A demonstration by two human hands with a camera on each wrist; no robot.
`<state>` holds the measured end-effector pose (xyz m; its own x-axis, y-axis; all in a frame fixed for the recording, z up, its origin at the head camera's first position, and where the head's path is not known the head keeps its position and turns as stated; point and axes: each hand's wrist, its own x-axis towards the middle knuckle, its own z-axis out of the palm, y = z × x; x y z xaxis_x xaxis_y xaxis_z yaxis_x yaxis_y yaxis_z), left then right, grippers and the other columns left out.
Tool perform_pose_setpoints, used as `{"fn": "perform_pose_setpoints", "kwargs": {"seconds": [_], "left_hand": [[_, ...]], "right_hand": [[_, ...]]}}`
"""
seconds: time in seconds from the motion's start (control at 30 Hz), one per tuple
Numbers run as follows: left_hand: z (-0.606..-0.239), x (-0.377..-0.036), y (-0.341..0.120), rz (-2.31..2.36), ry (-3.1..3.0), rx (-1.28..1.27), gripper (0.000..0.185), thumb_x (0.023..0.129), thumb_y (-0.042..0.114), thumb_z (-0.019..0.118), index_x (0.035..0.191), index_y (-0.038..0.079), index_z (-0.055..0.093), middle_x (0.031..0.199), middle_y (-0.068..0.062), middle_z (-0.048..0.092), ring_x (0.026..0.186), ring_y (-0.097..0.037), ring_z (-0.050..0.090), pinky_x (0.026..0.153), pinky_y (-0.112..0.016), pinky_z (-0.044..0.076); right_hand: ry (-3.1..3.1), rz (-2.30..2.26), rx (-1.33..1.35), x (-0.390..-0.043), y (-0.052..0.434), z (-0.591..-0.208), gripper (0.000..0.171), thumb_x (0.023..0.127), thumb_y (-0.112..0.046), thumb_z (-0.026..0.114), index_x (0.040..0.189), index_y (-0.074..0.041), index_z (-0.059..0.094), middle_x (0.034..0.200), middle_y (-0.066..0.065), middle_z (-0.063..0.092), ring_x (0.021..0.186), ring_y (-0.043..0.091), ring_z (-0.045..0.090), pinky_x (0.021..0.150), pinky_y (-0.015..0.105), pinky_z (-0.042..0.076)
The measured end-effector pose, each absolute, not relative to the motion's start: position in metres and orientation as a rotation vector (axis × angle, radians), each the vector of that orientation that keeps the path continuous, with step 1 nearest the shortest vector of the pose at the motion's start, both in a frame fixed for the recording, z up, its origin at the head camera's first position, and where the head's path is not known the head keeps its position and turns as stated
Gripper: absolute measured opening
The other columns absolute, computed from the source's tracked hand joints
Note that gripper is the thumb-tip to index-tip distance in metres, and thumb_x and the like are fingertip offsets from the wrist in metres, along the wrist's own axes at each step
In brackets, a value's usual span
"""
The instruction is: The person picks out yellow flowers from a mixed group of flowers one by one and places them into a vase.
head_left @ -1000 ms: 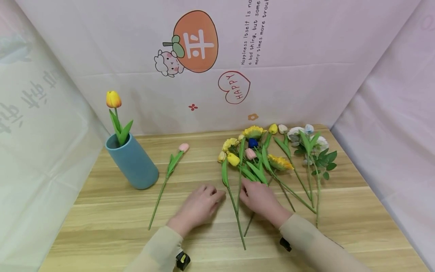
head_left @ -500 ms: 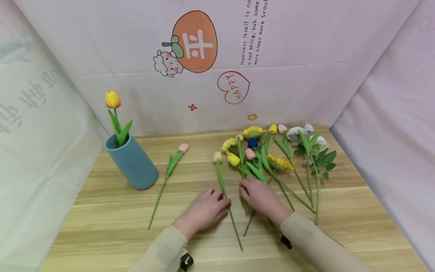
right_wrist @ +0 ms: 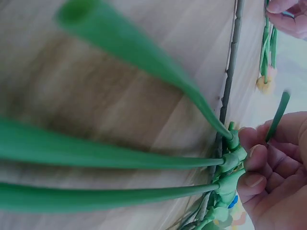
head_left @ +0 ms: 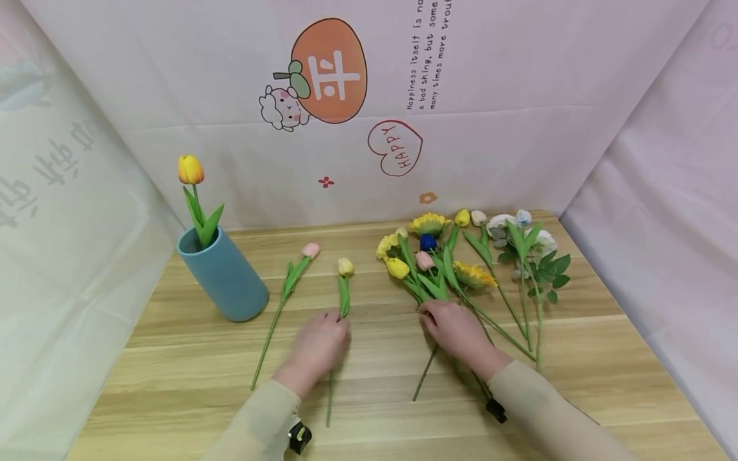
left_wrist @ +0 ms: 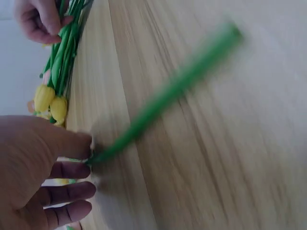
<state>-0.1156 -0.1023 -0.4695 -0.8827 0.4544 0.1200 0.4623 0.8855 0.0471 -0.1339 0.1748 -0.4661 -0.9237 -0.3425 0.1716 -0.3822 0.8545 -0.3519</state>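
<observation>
A pale yellow tulip lies left of the flower pile, its stem pinched between the thumb and forefinger of my left hand. That stem sticks out blurred past the fingertips in the left wrist view. Over the stems of the pile, my right hand pinches the green stem of a second pale tulip with curled fingers. Several other stems run beside those fingers. Around it are a yellow tulip, a pink tulip and a blue flower.
On the left stands a blue vase holding a yellow-orange tulip. A pink tulip lies between vase and left hand. Sunflowers and white flowers lie at the right. A printed cloth hangs behind the wooden table.
My left hand has taken a pale yellow tulip from the pile's left edge and drawn it left. My right hand has shifted slightly right, swinging the other pale tulip's stem with it.
</observation>
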Motion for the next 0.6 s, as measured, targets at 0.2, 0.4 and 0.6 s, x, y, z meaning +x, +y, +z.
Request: {"fn": "perform_pose_setpoints", "kwargs": {"seconds": [0.2, 0.4, 0.6], "left_hand": [[-0.472, -0.122, -0.114, -0.125, -2.951, -0.505, 0.011, 0.093, 0.000, 0.070, 0.105, 0.003, 0.069, 0.094, -0.011, 0.067, 0.078, -0.026, 0.066, 0.057, -0.036, 0.057], [-0.472, -0.125, -0.125, -0.136, -2.962, -0.380, 0.012, 0.090, -0.007, 0.066, 0.099, 0.001, 0.068, 0.085, -0.012, 0.064, 0.071, -0.027, 0.063, 0.055, -0.039, 0.055], [-0.471, -0.128, -0.132, -0.212, -2.990, -0.334, 0.010, 0.089, -0.010, 0.064, 0.090, -0.001, 0.068, 0.083, -0.014, 0.061, 0.071, -0.031, 0.062, 0.061, -0.044, 0.056]], "right_hand": [[-2.990, 0.614, 0.439, -0.132, 0.181, -0.466, 0.035, 0.097, -0.009, 0.066, 0.130, -0.003, 0.055, 0.052, -0.004, 0.043, 0.040, 0.010, 0.035, 0.040, 0.026, 0.028], [-3.020, 0.584, 0.363, -0.134, 0.186, -0.465, 0.032, 0.095, -0.004, 0.066, 0.126, 0.003, 0.061, 0.064, 0.005, 0.060, 0.045, 0.014, 0.045, 0.043, 0.029, 0.036], [-3.012, 0.636, 0.339, -0.136, 0.190, -0.463, 0.032, 0.093, 0.001, 0.065, 0.125, 0.007, 0.061, 0.082, 0.019, 0.071, 0.054, 0.018, 0.057, 0.047, 0.031, 0.043]]}}
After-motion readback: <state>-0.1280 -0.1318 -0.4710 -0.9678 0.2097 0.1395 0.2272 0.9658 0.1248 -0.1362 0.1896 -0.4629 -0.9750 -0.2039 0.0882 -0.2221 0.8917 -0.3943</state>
